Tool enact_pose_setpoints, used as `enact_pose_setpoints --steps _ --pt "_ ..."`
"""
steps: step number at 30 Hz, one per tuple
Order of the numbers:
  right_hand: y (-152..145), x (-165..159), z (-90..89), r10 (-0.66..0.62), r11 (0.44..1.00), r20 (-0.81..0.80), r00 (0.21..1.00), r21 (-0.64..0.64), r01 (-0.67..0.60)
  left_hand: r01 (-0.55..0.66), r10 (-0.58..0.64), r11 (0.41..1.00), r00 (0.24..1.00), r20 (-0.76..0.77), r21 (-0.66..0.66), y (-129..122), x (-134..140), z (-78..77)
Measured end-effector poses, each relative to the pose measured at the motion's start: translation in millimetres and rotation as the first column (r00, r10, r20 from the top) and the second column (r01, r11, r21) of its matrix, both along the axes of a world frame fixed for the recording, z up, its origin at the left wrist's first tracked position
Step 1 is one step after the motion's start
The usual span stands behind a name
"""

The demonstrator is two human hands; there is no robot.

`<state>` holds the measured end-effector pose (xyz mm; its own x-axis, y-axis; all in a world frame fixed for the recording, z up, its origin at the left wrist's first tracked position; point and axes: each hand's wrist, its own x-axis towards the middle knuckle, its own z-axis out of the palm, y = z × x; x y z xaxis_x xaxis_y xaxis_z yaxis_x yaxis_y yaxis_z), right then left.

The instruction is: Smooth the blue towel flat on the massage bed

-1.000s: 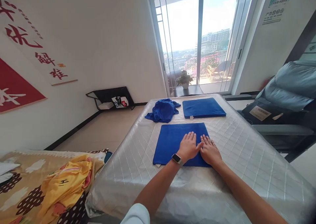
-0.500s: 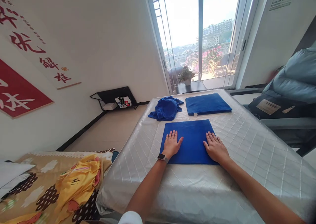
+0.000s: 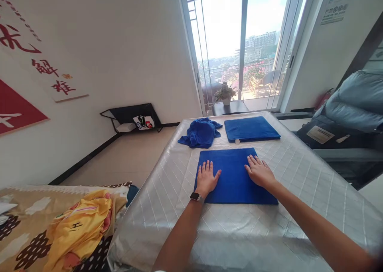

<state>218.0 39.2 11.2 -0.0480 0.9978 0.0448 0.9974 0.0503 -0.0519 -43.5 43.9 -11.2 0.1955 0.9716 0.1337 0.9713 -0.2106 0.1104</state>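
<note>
A blue cloth, folded into a flat rectangle, lies on the silver quilted mattress before me. My left hand rests flat on its left side, fingers spread, a watch on that wrist. On the upper right part of the cloth lies my right hand, palm down with the fingers stretched out. Beyond them sits a second folded blue cloth with a small white tag. To its left is a crumpled blue cloth.
A patterned bed with a yellow garment stands at the lower left. A dark grey padded chair is at the right. Behind the mattress are a potted plant on a small table and a glass sliding door. A black rack stands by the wall.
My right hand has shifted slightly up and left on the cloth, showing more of its lower right corner. My left hand stays on the left side. The view has turned a little.
</note>
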Motion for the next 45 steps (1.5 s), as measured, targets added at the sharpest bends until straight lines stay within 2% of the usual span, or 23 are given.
enact_pose_setpoints --steps 2,4,7,10,13,17,22,24,25,28,31,33,35,37,39,42,45 --pt "8 0 1.0 0.001 1.000 -0.013 1.000 -0.003 -0.001 -0.004 0.004 1.000 1.000 -0.002 0.009 -1 1 0.5" --pt "14 2 -6.0 -0.020 0.999 -0.037 0.999 -0.031 0.019 -0.006 0.006 1.000 1.000 -0.001 0.013 0 1 -1.3" --pt "17 9 -22.0 -0.023 1.000 -0.052 0.998 0.012 0.024 0.003 -0.003 1.000 1.000 0.004 0.016 3 -3 -5.1" --pt "16 12 -29.4 -0.020 0.998 -0.033 0.999 0.057 0.022 -0.055 0.055 0.998 0.998 0.011 0.011 7 -15 -5.5" --pt "16 10 -27.1 -0.038 0.998 -0.042 0.998 0.039 0.040 -0.145 0.145 0.989 0.989 0.007 -0.038 10 -29 -4.4" --pt "18 10 -22.0 -0.051 0.999 -0.048 0.998 -0.001 0.051 -0.155 0.153 0.985 0.988 -0.032 -0.077 13 -40 -2.3" --pt "16 13 -20.8 -0.039 0.999 -0.052 0.998 -0.005 0.038 -0.201 0.188 0.971 0.976 -0.110 -0.127 19 -34 10.2" --pt "15 13 -21.4 -0.043 0.999 -0.057 0.997 -0.006 0.043 -0.207 0.198 0.976 0.974 -0.109 -0.071 21 -16 17.3" --pt "15 13 -22.1 -0.048 0.999 -0.058 0.997 -0.002 0.048 -0.169 0.165 0.985 0.982 -0.094 -0.031 22 -3 20.2" --pt "15 14 -25.3 -0.049 0.998 -0.049 0.998 0.026 0.050 0.101 -0.101 0.994 0.995 -0.014 0.031 25 57 23.6" --pt "14 16 -28.6 -0.024 0.999 -0.016 1.000 0.028 0.024 0.323 -0.327 0.945 0.942 0.073 0.054 27 123 18.5" --pt "13 18 -29.3 -0.004 1.000 0.008 1.000 0.021 0.004 0.374 -0.381 0.924 0.918 0.111 0.082 30 153 12.4" --pt "11 18 -28.3 0.006 1.000 0.019 1.000 0.024 -0.006 0.367 -0.374 0.927 0.919 0.123 0.074 33 164 6.5" --pt "11 17 -26.5 -0.004 1.000 0.017 1.000 0.030 0.004 0.334 -0.337 0.941 0.935 0.107 0.046 36 155 2.5" --pt "12 15 -25.2 -0.023 0.999 0.008 1.000 0.031 0.022 0.293 -0.293 0.956 0.952 0.087 0.019 39 132 0.8" --pt "15 14 -25.5 -0.042 0.999 -0.009 0.999 0.026 0.043 0.212 -0.209 0.977 0.974 0.085 -0.028 44 81 1.2" --pt "17 14 -26.5 -0.043 0.999 -0.017 0.999 0.013 0.043 0.081 -0.075 0.994 0.995 0.073 -0.072 50 30 0.3"
